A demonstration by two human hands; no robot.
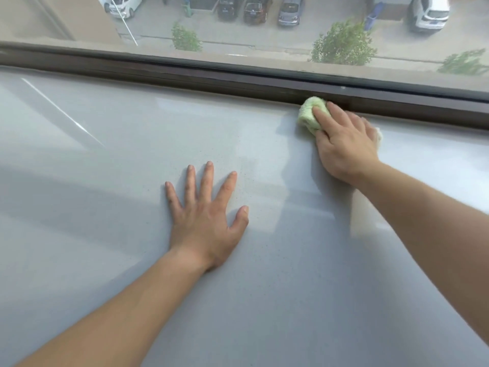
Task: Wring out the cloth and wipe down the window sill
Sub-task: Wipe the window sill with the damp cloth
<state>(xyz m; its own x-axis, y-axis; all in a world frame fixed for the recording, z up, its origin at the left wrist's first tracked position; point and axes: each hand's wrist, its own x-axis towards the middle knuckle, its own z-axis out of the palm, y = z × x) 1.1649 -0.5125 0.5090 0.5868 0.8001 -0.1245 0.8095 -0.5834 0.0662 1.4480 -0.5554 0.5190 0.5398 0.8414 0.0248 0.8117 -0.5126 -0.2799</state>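
A wide, glossy pale-grey window sill (111, 197) fills most of the view. My right hand (344, 144) presses a bunched light-green cloth (308, 115) onto the sill at its far edge, right against the dark window frame; most of the cloth is hidden under my palm, and a pale corner sticks out on the right side. My left hand (206, 215) lies flat on the sill nearer to me, fingers spread, holding nothing.
A dark brown window frame (185, 75) runs along the back of the sill. Through the glass (238, 27) I see parked cars, shrubs and pavement far below.
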